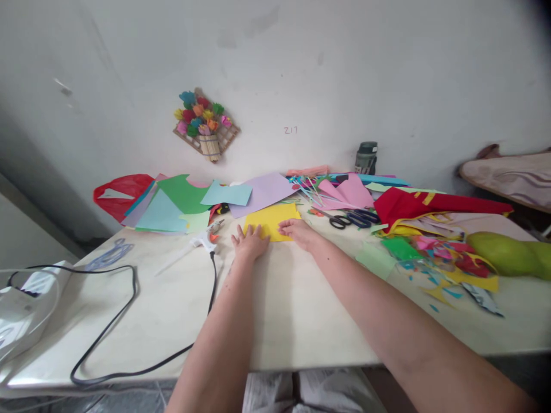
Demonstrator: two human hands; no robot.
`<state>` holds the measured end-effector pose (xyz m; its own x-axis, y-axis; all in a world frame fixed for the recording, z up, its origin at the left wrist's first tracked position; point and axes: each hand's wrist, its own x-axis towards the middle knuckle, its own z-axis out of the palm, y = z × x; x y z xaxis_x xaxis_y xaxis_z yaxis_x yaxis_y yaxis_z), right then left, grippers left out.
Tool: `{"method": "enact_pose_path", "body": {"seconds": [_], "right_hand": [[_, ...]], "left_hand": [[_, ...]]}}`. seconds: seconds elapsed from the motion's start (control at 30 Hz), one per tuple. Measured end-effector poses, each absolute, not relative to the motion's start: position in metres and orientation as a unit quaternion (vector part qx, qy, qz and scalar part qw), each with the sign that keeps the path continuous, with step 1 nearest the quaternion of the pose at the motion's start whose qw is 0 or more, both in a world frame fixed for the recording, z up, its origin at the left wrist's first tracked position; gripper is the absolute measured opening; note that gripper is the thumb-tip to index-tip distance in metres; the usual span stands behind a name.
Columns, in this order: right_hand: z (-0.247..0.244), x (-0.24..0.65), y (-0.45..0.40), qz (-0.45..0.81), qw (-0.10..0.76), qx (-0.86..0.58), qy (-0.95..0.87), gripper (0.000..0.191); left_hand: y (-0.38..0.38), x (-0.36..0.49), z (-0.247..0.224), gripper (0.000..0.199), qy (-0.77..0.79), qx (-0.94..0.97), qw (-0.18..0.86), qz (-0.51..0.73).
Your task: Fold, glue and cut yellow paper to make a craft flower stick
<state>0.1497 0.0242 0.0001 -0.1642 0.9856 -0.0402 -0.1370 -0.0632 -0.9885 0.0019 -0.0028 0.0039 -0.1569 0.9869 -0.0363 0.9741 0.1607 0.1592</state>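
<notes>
A sheet of yellow paper [272, 219] lies on the table in front of me. My left hand [250, 243] rests flat with spread fingers on its lower left corner. On the right side of the sheet is my right hand [298, 231], its fingers drawn together at the paper; whether they pinch the edge or something small is hard to make out. Left of my left hand lies a white glue gun [201, 241] with a clear glue stick in its back. A light blue sheet [228, 194] and a lilac sheet [264, 192] lie just beyond the yellow one.
Black-handled scissors [340, 221] lie to the right, near red cloth-like material [413, 206] and paper scraps [430, 281]. A black cord [133, 287] loops across the left side to a power strip [43, 281]. A dark bottle [366, 158] stands by the wall.
</notes>
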Motion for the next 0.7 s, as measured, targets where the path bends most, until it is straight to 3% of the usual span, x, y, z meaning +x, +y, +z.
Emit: {"method": "enact_pose_path", "body": {"seconds": [0.1, 0.33, 0.53, 0.7], "right_hand": [[0.001, 0.148, 0.022, 0.527, 0.448, -0.471, -0.548, 0.016], [-0.01, 0.153, 0.022, 0.119, 0.353, -0.544, -0.752, 0.022], [-0.015, 0.168, 0.01, -0.009, 0.325, -0.414, -0.85, 0.027], [-0.018, 0.169, -0.006, -0.02, 0.231, -0.379, -0.896, 0.035]], "left_hand": [[-0.001, 0.003, 0.003, 0.065, 0.761, 0.644, 0.063, 0.055], [-0.002, 0.004, 0.002, 0.065, 0.758, 0.646, 0.051, 0.074], [-0.004, 0.006, 0.004, 0.065, 0.75, 0.654, 0.061, 0.081], [-0.004, 0.005, 0.004, 0.063, 0.748, 0.657, 0.067, 0.071]]}}
